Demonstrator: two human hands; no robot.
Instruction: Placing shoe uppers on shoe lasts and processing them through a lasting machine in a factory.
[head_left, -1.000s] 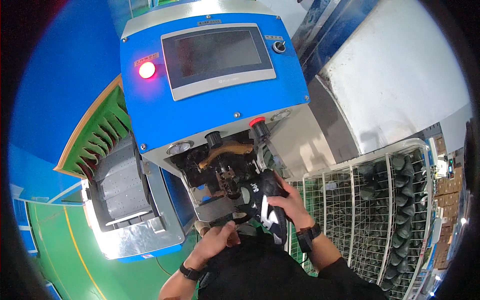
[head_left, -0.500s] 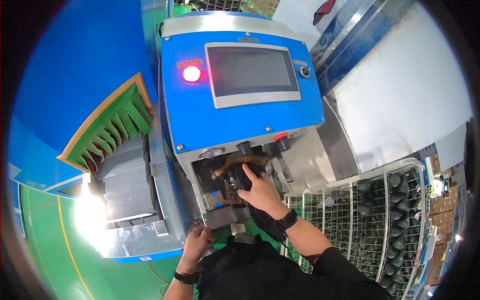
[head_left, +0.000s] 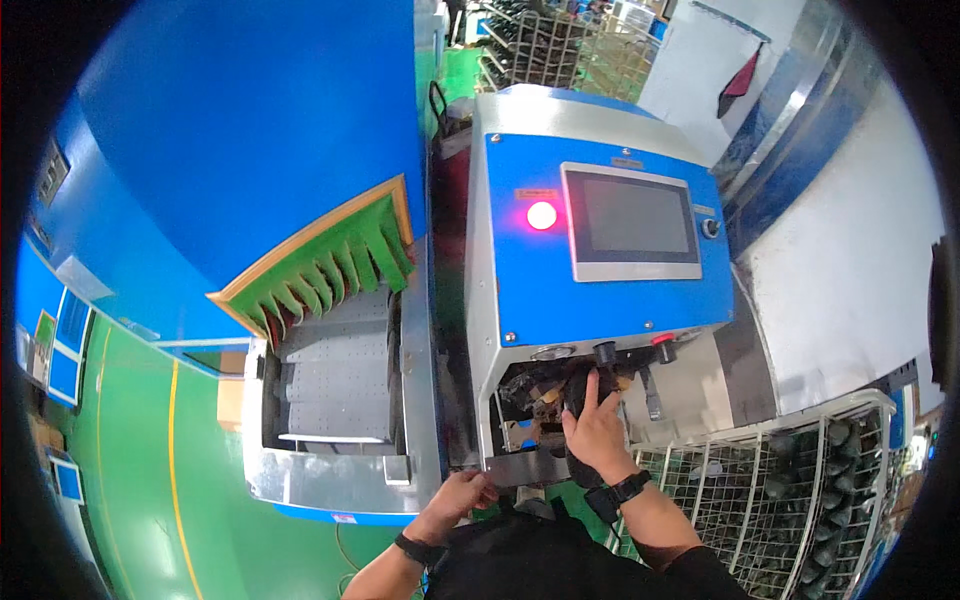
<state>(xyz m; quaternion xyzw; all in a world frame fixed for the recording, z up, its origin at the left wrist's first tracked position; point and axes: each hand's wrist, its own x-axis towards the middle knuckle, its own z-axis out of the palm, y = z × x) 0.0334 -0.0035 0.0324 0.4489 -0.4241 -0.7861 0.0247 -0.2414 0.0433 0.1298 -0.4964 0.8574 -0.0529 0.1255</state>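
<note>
A blue machine head with a dark screen and a lit red lamp stands before me. In the opening beneath it is a black shoe-like piece, its exact kind hidden. My right hand is around this piece, index and middle fingers stretched along it, the other fingers partly hidden. My left hand is closed, with curled fingertips at the left corner of the metal plate below the opening. What they pinch, if anything, does not show.
A conveyor with a green strip curtain lies to the left. On the right stands a white wire rack holding several dark shoe-shaped items. A red button sits under the machine head. The floor is green.
The view has swung to the left, so the machine and my hands appear farther right and lower. My right index and middle fingers are now spread apart. My left hand stays at the plate's corner.
</note>
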